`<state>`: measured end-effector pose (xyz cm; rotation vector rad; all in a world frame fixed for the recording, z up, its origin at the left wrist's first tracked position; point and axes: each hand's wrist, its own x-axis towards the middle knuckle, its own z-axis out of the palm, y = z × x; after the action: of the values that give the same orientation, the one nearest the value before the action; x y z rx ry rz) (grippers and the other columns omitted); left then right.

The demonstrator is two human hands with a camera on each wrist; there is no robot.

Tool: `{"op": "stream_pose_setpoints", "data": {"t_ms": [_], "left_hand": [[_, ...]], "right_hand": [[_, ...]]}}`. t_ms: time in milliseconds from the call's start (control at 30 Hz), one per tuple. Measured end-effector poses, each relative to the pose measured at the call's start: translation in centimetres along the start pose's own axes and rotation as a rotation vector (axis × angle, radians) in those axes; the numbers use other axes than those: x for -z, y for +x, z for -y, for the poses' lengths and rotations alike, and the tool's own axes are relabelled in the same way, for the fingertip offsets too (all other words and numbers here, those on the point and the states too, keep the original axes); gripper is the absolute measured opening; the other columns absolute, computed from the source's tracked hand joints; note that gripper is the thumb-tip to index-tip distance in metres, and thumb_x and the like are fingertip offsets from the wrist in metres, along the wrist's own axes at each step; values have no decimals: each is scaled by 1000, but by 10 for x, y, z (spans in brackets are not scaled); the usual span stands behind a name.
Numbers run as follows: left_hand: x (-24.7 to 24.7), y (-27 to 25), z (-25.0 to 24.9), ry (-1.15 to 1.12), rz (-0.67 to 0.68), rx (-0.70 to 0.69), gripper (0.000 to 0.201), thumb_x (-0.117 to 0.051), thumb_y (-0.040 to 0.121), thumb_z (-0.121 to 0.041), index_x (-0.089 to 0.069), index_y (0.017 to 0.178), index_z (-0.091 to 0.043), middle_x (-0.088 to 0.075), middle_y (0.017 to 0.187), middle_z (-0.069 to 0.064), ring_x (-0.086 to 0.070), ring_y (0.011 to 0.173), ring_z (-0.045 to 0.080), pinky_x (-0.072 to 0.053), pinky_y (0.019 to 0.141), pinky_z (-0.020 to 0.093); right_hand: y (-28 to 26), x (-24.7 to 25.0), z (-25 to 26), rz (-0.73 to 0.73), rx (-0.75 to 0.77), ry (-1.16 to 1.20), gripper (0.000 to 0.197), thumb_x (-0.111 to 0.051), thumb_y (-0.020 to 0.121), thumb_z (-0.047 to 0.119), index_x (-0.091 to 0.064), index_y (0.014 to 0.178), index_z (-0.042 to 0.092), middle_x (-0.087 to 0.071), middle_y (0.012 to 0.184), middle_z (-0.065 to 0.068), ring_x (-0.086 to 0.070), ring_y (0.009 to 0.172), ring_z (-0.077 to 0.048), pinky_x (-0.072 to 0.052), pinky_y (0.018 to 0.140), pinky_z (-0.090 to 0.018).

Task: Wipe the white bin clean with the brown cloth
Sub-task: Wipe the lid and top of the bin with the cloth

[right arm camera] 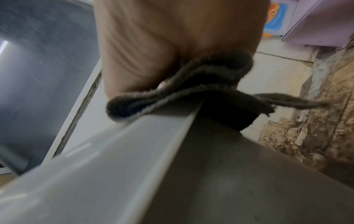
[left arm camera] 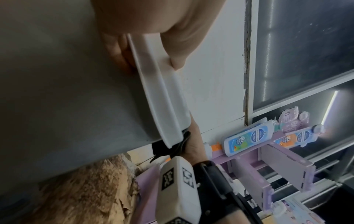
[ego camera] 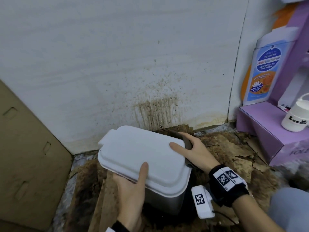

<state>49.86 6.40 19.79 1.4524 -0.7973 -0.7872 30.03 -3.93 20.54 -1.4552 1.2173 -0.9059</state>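
The white bin (ego camera: 142, 158) stands tilted on the dirty floor with its lid closed. My left hand (ego camera: 137, 178) grips the lid's near edge, thumb on top and fingers (left arm camera: 118, 53) under the rim (left arm camera: 161, 98). At the lid's right end my right hand (ego camera: 189, 148) holds the folded brown cloth (ego camera: 185, 139), with the thumb lying on the lid. In the right wrist view the brown cloth (right arm camera: 191, 94) is bunched over the bin's rim (right arm camera: 114, 151) under my palm. The bin's far side is hidden.
The white wall (ego camera: 157, 108) behind the bin is streaked brown. The floor covering (ego camera: 234, 151) is stained and peeling. Flattened cardboard (ego camera: 25, 148) leans at the left. A purple display stand (ego camera: 267, 131) with a white bottle (ego camera: 296, 116) and a wash-bottle cutout (ego camera: 264, 67) is on the right.
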Motion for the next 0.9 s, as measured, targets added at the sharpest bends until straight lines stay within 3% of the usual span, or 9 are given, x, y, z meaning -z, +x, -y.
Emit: {"op": "stream_pose_setpoints", "data": {"t_ms": [67,133,267,333,467,567,700,900], "left_hand": [[1,-1,0,0,-6,6,73,-81,82,-26,-44,144,-14,-64,136,-4,-64,119,11,-56,98,30],[3,1,2,-34,-13,48,74,-80,83,-25,-39,144,-14,-62,135,-3,-64,118,14,-55,98,35],[15,17,-2,-25,108,84,71,-75,85,-30,-37,144,-17,-63,129,-4,-64,112,11,-55,81,21],[25,32,-7,22,206,66,69,-75,85,-36,-42,143,-22,-63,128,-10,-65,109,5,-57,78,20],[42,64,-14,128,385,87,76,-79,78,-59,-49,143,-34,-66,132,-15,-65,119,10,-55,100,42],[47,79,-15,177,487,105,60,-73,88,-45,-52,143,-34,-67,134,-13,-64,122,13,-53,103,44],[49,88,-12,186,514,116,65,-73,87,-43,-51,146,-28,-69,132,-7,-67,120,16,-53,102,44],[55,87,-11,160,501,150,68,-74,85,-44,-49,147,-34,-69,132,-10,-68,119,15,-54,101,42]], "right_hand": [[-4,-4,0,-41,20,-8,55,-75,80,60,-58,131,45,-64,126,23,-61,117,-3,-53,100,-42],[-12,-9,0,-89,46,-13,52,-74,84,53,-58,132,43,-63,127,24,-58,119,0,-52,102,-40],[-38,-28,2,-296,49,71,51,-76,84,48,-60,132,41,-62,125,27,-55,118,6,-51,104,-38],[-52,-43,5,-408,20,114,55,-73,81,54,-58,133,43,-61,127,25,-55,122,-1,-50,104,-43],[-77,-77,17,-541,-115,80,68,-66,83,61,-45,144,41,-50,135,17,-39,137,-14,-39,112,-46],[-95,-98,22,-565,-199,53,71,-61,87,58,-36,150,36,-39,149,7,-26,141,-16,-31,113,-41],[-100,-110,17,-557,-161,52,64,-50,94,54,-31,152,36,-35,150,7,-23,140,-12,-30,110,-36],[-93,-109,12,-534,-105,93,50,-39,102,46,-36,151,34,-42,145,8,-27,136,-9,-24,103,-27]]}}
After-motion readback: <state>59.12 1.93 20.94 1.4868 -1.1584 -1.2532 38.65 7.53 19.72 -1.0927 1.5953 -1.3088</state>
